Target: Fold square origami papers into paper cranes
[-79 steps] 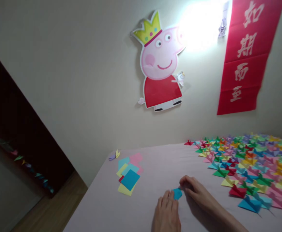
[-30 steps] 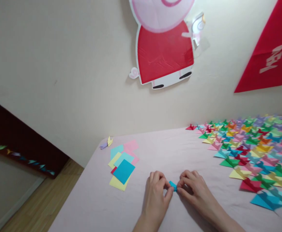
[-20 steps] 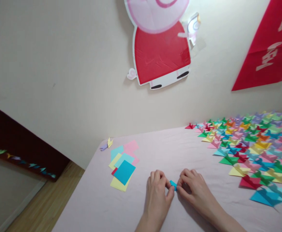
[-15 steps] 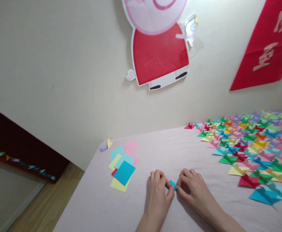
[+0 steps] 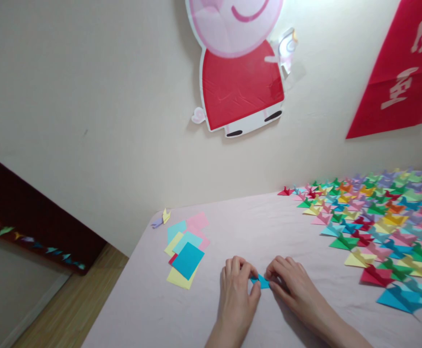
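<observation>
A small piece of folded blue origami paper [image 5: 262, 281] lies on the pale pink cloth between my hands, partly covered by fingers. My left hand [image 5: 238, 290] pinches its left end between thumb and forefinger. At its right end, the thumb and fingertips of my right hand [image 5: 291, 285] are closed on the paper. To the left lies a loose pile of square paper sheets in yellow, light blue, pink and red, with a blue sheet [image 5: 188, 261] on top.
Rows of folded paper cranes [image 5: 373, 227] in many colours cover the right side of the cloth-covered surface [image 5: 142, 309]. Two small folded pieces, one yellow [image 5: 166, 216] and one purple [image 5: 157, 223], sit at the far left corner. Behind rises a wall with a cartoon cutout [image 5: 243, 87].
My right hand has shifted slightly right, and more of the blue paper shows between my hands. The whole view has tilted a little.
</observation>
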`<control>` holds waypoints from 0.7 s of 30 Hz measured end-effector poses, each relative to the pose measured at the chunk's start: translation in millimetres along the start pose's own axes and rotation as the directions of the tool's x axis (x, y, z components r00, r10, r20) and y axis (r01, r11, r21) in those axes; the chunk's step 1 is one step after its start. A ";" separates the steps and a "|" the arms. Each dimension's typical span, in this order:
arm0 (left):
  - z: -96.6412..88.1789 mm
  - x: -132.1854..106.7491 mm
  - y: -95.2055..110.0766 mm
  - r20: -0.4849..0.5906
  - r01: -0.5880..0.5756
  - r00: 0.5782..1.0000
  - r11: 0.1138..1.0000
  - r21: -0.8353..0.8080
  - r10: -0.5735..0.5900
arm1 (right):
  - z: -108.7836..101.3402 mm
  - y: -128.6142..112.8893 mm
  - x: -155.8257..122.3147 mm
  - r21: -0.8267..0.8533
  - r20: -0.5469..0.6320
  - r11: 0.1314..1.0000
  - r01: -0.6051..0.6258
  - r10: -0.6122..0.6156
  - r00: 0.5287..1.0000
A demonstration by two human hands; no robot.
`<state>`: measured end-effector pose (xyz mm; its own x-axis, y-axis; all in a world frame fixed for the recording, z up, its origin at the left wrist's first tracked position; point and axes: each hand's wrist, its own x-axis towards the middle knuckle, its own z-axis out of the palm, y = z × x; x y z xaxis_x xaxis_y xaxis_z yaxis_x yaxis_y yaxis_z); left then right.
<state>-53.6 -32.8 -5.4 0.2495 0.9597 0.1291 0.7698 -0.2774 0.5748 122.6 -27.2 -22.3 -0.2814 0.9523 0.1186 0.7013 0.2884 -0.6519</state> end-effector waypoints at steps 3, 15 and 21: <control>-0.4 -0.6 0.6 -0.010 0.018 1.000 1.000 -0.007 -0.019 | -0.4 0.6 -0.7 0.029 -0.002 1.000 0.007 -0.007 1.000; 0.3 -1.5 -0.8 0.005 0.018 1.000 0.999 -0.034 -0.018 | 6.1 -9.6 4.8 -0.052 -0.035 0.995 -0.084 0.082 0.996; 0.4 -4.7 -7.4 0.002 0.004 1.000 0.999 -0.045 -0.004 | -2.7 -6.0 5.2 -0.039 0.026 0.997 -0.062 0.063 0.998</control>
<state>-60.2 -35.2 -10.6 0.2481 0.9606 0.1252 0.7434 -0.2716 0.6113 118.8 -23.6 -15.7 -0.2538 0.9655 0.0574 0.7423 0.2325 -0.6284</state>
